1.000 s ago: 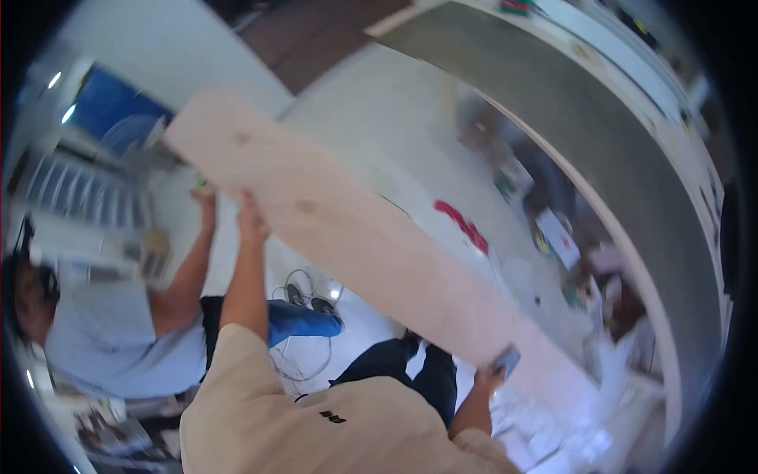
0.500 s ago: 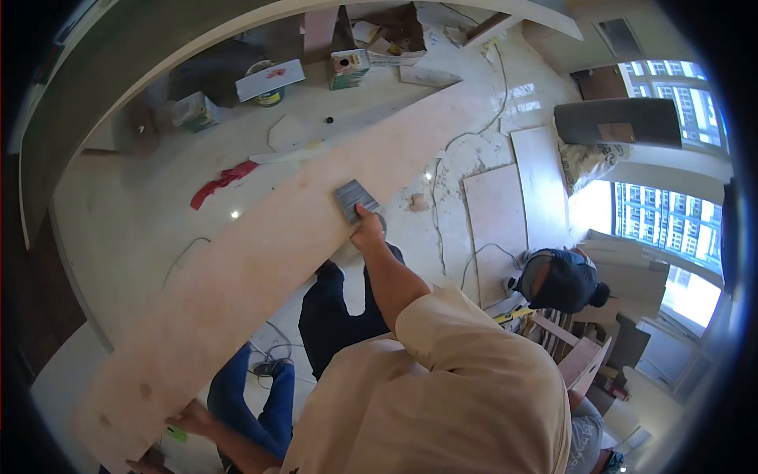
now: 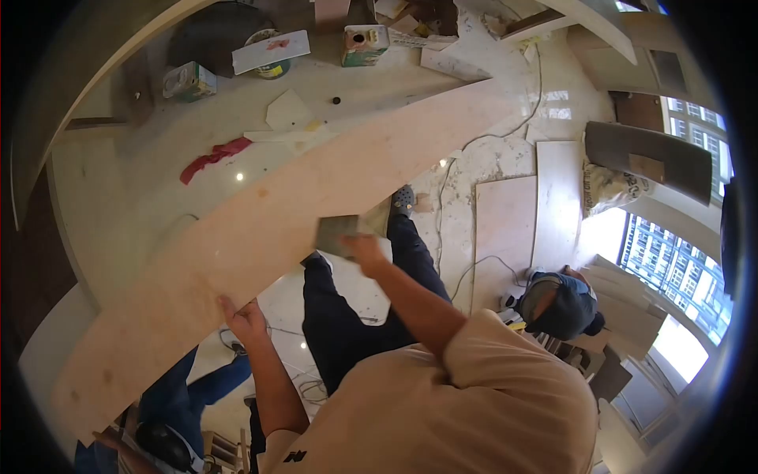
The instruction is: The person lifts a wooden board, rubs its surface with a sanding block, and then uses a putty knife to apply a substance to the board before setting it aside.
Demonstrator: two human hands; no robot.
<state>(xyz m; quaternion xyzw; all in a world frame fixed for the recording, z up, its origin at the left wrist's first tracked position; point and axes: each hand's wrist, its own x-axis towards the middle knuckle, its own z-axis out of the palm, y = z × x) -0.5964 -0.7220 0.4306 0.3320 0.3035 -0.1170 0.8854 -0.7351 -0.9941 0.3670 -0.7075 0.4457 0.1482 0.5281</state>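
A long pale wooden board [image 3: 300, 186] stretches diagonally across the view. My right hand [image 3: 364, 251] is closed on a flat grey rectangular pad [image 3: 335, 235], which overlaps the board's near edge and is slightly blurred. Whether the pad is sandpaper or a scraper I cannot tell. Further down the same edge, my left hand [image 3: 246, 320] grips the board, some of its fingers hidden. At the board's lower left end, another person's hand [image 3: 110, 437] is by the edge.
The other person's blue jeans [image 3: 185, 387] show beneath the board. A crouching person [image 3: 560, 304] works at the right, near panels [image 3: 505, 229] on the floor. A red cloth [image 3: 213, 158], a tin can [image 3: 365, 46], a bucket [image 3: 271, 69] and a trailing cable [image 3: 539, 91] lie beyond.
My right hand has drawn the grey pad down from the board's surface to its near edge. My left hand has moved up and right along that edge. The view has shifted.
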